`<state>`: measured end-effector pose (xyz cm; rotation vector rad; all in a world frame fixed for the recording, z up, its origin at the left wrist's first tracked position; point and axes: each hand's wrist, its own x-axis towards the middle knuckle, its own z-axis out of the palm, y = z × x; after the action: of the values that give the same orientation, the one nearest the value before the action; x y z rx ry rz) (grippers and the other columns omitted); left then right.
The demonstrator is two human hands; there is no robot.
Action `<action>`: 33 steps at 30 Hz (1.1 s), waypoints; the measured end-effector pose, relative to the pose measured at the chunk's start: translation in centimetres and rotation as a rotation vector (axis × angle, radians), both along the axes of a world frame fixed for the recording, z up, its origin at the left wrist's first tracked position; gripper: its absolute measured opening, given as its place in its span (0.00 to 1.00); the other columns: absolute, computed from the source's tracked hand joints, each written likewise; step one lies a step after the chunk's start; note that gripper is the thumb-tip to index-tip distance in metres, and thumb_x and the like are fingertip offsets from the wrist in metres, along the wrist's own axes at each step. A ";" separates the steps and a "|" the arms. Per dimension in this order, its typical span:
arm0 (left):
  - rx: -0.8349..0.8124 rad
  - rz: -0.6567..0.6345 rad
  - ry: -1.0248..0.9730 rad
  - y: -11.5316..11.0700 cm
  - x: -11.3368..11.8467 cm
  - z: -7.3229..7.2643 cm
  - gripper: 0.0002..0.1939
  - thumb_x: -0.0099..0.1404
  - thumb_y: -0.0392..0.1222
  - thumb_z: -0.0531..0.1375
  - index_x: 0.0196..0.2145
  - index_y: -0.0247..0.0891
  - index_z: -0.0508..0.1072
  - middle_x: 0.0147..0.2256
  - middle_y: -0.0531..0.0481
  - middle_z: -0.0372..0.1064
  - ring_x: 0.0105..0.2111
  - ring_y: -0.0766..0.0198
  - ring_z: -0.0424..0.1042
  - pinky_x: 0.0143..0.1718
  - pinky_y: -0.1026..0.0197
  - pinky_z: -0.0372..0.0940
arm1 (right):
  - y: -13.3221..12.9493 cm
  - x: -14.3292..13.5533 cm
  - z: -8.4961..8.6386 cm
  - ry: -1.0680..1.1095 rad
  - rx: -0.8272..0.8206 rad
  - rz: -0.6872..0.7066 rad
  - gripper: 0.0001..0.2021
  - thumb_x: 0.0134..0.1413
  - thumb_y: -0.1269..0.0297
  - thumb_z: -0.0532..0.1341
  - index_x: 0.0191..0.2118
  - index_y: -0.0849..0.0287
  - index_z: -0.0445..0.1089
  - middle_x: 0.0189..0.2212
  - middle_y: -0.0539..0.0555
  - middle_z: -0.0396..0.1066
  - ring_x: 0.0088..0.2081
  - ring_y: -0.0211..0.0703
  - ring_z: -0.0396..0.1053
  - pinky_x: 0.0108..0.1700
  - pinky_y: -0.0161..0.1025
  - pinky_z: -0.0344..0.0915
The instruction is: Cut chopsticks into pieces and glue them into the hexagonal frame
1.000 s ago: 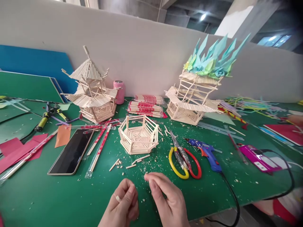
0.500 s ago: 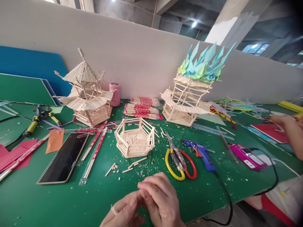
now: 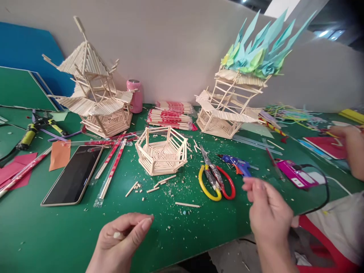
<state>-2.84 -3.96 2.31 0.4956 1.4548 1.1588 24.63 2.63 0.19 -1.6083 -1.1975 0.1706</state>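
Observation:
My left hand (image 3: 122,237) is above the table's front part, thumb and forefinger pressed together; nothing shows past their tips. A pale band-like bit shows at its fingers. My right hand (image 3: 269,212) has curled fingers in front of the lower handle of the blue glue gun (image 3: 237,163); whether they grip it is hidden. Left of the glue gun lie scissors (image 3: 212,180) with yellow and red handles. A hexagonal basket-like frame of wooden sticks (image 3: 161,153) stands beyond my hands. One loose stick (image 3: 187,204) lies between my hands, with cut pieces (image 3: 153,190) nearby.
Two stick pavilions (image 3: 96,102) (image 3: 227,110) stand at the back, the right one topped with folded paper. Stick packs (image 3: 170,119) and a pink can-shaped object (image 3: 136,96) sit between them. A phone (image 3: 71,176) lies left. At right, another person's hand (image 3: 348,146) is near red paper (image 3: 327,148).
My hands were together at the front centre and are now apart. The left moved left, the right moved right to the glue gun's handle. A loose stick now shows where they were.

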 end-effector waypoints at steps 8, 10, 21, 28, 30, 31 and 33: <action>-0.100 0.012 -0.262 1.1 -0.7 -0.5 0.24 0.37 0.53 0.72 0.28 0.32 0.78 0.14 0.59 0.55 0.17 0.74 0.51 0.19 0.67 0.48 | -0.3 -0.3 1.3 0.182 0.238 -0.167 0.11 0.51 0.55 0.62 0.30 0.59 0.71 0.22 0.49 0.66 0.21 0.37 0.61 0.25 0.37 0.57; -0.100 -0.057 -0.304 1.4 -0.3 -0.7 0.22 0.38 0.54 0.72 0.24 0.31 0.76 0.14 0.60 0.53 0.17 0.75 0.49 0.19 0.67 0.47 | -1.0 -2.0 1.4 0.219 0.117 0.074 0.13 0.56 0.58 0.57 0.24 0.57 0.66 0.17 0.46 0.60 0.19 0.36 0.57 0.22 0.36 0.54; -0.065 -0.385 -0.202 3.2 1.3 0.0 0.23 0.47 0.58 0.66 0.26 0.34 0.71 0.21 0.57 0.54 0.22 0.71 0.48 0.23 0.66 0.46 | -1.1 -11.3 2.3 0.023 -0.265 0.902 0.11 0.57 0.65 0.57 0.46 0.58 0.65 0.32 0.52 0.65 0.29 0.38 0.63 0.32 0.35 0.65; 0.024 -0.571 -0.038 3.8 1.2 -0.1 0.23 0.54 0.61 0.59 0.21 0.36 0.64 0.19 0.60 0.48 0.22 0.70 0.44 0.22 0.65 0.43 | 0.3 -12.1 2.4 0.088 -0.373 0.947 0.09 0.58 0.64 0.56 0.28 0.58 0.67 0.26 0.50 0.64 0.28 0.37 0.62 0.31 0.34 0.60; 0.004 -0.583 0.025 3.9 0.9 -0.2 0.24 0.54 0.63 0.58 0.21 0.36 0.65 0.18 0.59 0.49 0.21 0.70 0.45 0.22 0.65 0.43 | 0.4 -11.6 2.1 0.191 -0.389 0.889 0.10 0.59 0.61 0.55 0.29 0.58 0.65 0.24 0.48 0.62 0.26 0.36 0.59 0.28 0.33 0.58; -0.012 -0.599 0.057 3.9 0.8 -0.3 0.25 0.53 0.64 0.58 0.21 0.36 0.67 0.18 0.59 0.50 0.21 0.70 0.46 0.22 0.65 0.43 | 0.5 -11.3 1.8 0.256 -0.397 0.848 0.10 0.60 0.59 0.54 0.29 0.57 0.64 0.23 0.47 0.60 0.25 0.35 0.57 0.26 0.32 0.57; -0.034 -0.646 0.114 3.8 0.4 -0.5 0.28 0.51 0.67 0.57 0.23 0.35 0.70 0.17 0.58 0.52 0.20 0.70 0.48 0.21 0.65 0.44 | 0.7 -10.4 1.4 0.377 -0.390 0.751 0.11 0.61 0.57 0.53 0.30 0.56 0.64 0.22 0.46 0.58 0.24 0.35 0.56 0.25 0.31 0.56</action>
<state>-2.44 -0.20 1.77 0.9360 1.2646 0.5959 14.20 3.36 1.54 -1.2789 -1.4643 1.1935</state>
